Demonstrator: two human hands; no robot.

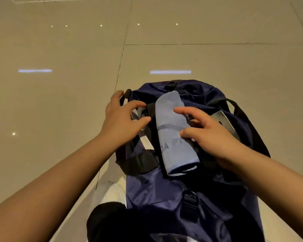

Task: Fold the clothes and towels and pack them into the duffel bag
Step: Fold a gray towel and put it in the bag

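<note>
While two hands (124,117) (208,135) work, one towel (173,133) tops one duffel bag (157,193).

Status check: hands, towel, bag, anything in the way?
Left hand open at bag edge. Right hand fingers curled on rolled towel, lying across bag's top. Black straps beside the towel.

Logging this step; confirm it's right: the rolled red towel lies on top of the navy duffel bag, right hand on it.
Wrong in one respect: the rolled towel is light blue, not red. The head view shows it lying on top of the navy duffel bag, with the right hand on it.
</note>
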